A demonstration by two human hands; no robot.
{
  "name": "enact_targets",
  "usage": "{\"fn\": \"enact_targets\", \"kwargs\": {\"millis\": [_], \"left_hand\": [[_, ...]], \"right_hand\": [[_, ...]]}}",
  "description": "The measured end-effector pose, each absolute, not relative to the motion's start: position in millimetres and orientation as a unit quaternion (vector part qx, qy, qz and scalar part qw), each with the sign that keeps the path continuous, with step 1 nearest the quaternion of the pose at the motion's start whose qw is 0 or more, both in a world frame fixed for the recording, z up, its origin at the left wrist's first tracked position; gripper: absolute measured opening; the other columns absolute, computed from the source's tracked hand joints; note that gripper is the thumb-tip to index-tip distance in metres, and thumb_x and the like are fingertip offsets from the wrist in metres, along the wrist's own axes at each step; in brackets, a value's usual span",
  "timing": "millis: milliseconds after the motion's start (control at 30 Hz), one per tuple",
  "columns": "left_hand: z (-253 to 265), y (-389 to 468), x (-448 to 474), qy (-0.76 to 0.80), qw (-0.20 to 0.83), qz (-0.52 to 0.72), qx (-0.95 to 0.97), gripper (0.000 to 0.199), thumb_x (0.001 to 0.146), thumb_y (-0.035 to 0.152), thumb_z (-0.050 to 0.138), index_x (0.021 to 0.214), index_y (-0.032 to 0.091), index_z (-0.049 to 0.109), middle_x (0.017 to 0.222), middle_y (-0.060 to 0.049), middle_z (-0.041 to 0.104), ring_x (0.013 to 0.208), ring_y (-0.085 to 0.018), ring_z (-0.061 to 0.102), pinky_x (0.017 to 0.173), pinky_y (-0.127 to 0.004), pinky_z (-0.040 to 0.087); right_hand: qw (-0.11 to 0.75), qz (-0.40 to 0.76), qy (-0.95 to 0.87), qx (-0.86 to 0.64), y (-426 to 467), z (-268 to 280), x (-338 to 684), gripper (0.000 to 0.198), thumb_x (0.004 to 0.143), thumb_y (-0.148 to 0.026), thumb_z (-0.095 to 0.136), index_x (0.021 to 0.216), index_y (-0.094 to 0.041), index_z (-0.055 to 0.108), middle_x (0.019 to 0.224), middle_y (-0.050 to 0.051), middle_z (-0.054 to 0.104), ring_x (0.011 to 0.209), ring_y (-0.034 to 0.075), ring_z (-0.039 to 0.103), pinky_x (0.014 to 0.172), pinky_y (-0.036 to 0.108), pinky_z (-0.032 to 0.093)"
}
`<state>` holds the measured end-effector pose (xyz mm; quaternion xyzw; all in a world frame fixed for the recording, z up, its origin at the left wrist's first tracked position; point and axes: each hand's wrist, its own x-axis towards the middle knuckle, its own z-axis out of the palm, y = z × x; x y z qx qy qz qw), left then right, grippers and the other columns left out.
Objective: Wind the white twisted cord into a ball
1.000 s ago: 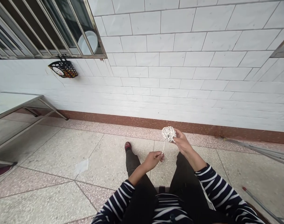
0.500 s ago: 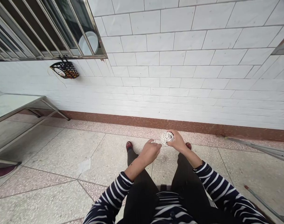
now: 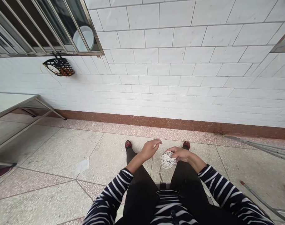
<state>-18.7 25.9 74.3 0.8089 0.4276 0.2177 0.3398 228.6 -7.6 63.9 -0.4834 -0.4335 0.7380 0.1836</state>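
Observation:
A ball of white cord [image 3: 168,160] sits in my right hand [image 3: 181,153], whose fingers close around its upper right side. From the ball's lower left, a thin strand [image 3: 160,175] hangs down toward my lap. To the left of the ball, my left hand [image 3: 151,149] is held in the air, apart from it. Its fingers are stretched out loosely and bent a little toward the right, and I see nothing held in them.
A metal-framed table [image 3: 16,104] stands at the left, near another person's shoe [image 3: 2,172]. A black basket [image 3: 59,66] hangs below the barred window. Metal poles [image 3: 257,145] lie at the right. A pale sheet [image 3: 83,165] is on the floor.
My right hand has lowered and turned over with the cord ball. The ball now hangs beneath its fingers, farther from my left hand, which has shifted slightly.

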Motion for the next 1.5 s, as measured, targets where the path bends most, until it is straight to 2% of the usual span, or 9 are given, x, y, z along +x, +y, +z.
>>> {"fn": "enact_targets", "kwargs": {"millis": [167, 300, 400, 500, 700, 933, 1133, 1367, 1500], "left_hand": [[39, -12, -3, 0.432, 0.582, 0.263, 0.637, 0.063, 0.107, 0.067, 0.046, 0.127, 0.015, 0.076, 0.129, -0.016, 0.081, 0.127, -0.028, 0.072, 0.12, -0.045, 0.051], [31, -37, 2, 0.363, 0.719, 0.275, 0.525, 0.091, 0.095, 0.092, 0.043, 0.115, 0.01, 0.076, 0.095, -0.016, 0.082, 0.095, -0.027, 0.079, 0.109, -0.047, 0.056], [49, -40, -6, 0.361, 0.709, 0.231, 0.56, 0.07, 0.082, 0.082, 0.075, 0.093, 0.012, 0.076, 0.077, -0.008, 0.076, 0.076, -0.02, 0.071, 0.089, -0.035, 0.055], [75, -33, -19, 0.378, 0.656, 0.193, 0.623, 0.049, 0.085, 0.063, 0.078, 0.076, 0.015, 0.072, 0.062, -0.001, 0.067, 0.063, -0.014, 0.058, 0.075, -0.028, 0.047], [75, -25, -23, 0.389, 0.65, 0.114, 0.643, 0.037, 0.086, 0.052, 0.076, 0.093, 0.016, 0.074, 0.052, 0.005, 0.061, 0.053, -0.012, 0.048, 0.064, -0.025, 0.036], [24, -10, -12, 0.431, 0.559, 0.171, 0.688, 0.034, 0.101, 0.04, 0.055, 0.085, 0.016, 0.074, 0.075, -0.002, 0.074, 0.076, -0.015, 0.063, 0.084, -0.025, 0.047], [-15, 2, -25, 0.463, 0.476, 0.113, 0.739, 0.023, 0.094, 0.028, 0.061, 0.081, 0.016, 0.075, 0.084, -0.002, 0.076, 0.09, -0.019, 0.068, 0.09, -0.026, 0.048], [-29, 17, -30, 0.501, 0.574, 0.238, 0.602, 0.022, 0.089, 0.025, 0.064, 0.104, 0.013, 0.076, 0.103, -0.009, 0.077, 0.093, -0.02, 0.07, 0.081, -0.03, 0.057], [-27, 26, -25, 0.489, 0.624, 0.276, 0.543, 0.024, 0.083, 0.022, 0.065, 0.104, 0.013, 0.073, 0.085, -0.004, 0.073, 0.079, -0.016, 0.067, 0.076, -0.028, 0.056]], "right_hand": [[0.285, 0.733, -0.38, -0.487, -10, 67, 232, 0.058, 0.054, -0.039, 0.082, 0.108, -0.019, 0.076, 0.091, 0.007, 0.075, 0.08, 0.021, 0.07, 0.07, 0.035, 0.06], [0.339, 0.71, -0.375, -0.49, 0, 80, 238, 0.061, 0.053, -0.034, 0.087, 0.111, -0.019, 0.076, 0.099, 0.008, 0.077, 0.084, 0.023, 0.071, 0.072, 0.036, 0.061], [0.391, 0.665, -0.38, -0.511, 9, 83, 240, 0.06, 0.056, -0.033, 0.086, 0.115, -0.022, 0.077, 0.102, 0.005, 0.076, 0.086, 0.021, 0.07, 0.073, 0.034, 0.061], [0.424, 0.616, -0.392, -0.536, 13, 79, 240, 0.056, 0.051, -0.022, 0.084, 0.107, -0.02, 0.079, 0.095, 0.003, 0.075, 0.085, 0.019, 0.067, 0.069, 0.028, 0.055], [0.469, 0.566, -0.373, -0.566, 12, 83, 241, 0.058, 0.05, -0.031, 0.079, 0.107, -0.018, 0.076, 0.097, 0.006, 0.075, 0.084, 0.022, 0.067, 0.069, 0.034, 0.057], [0.53, 0.505, -0.439, -0.52, 12, 147, 237, 0.06, 0.048, -0.025, 0.081, 0.108, -0.02, 0.078, 0.112, 0.007, 0.079, 0.109, 0.028, 0.068, 0.095, 0.037, 0.055], [0.55, 0.487, -0.488, -0.471, -3, 202, 218, 0.064, 0.05, -0.02, 0.083, 0.115, -0.022, 0.079, 0.117, 0.006, 0.08, 0.111, 0.029, 0.071, 0.091, 0.038, 0.057], [0.635, 0.392, -0.516, -0.42, 5, 244, 222, 0.061, 0.053, -0.018, 0.083, 0.114, -0.024, 0.079, 0.115, 0.005, 0.078, 0.11, 0.027, 0.071, 0.092, 0.04, 0.06], [0.636, 0.384, -0.501, -0.444, 17, 242, 226, 0.062, 0.053, -0.021, 0.082, 0.114, -0.023, 0.077, 0.114, 0.006, 0.077, 0.108, 0.028, 0.07, 0.091, 0.042, 0.06]]}}
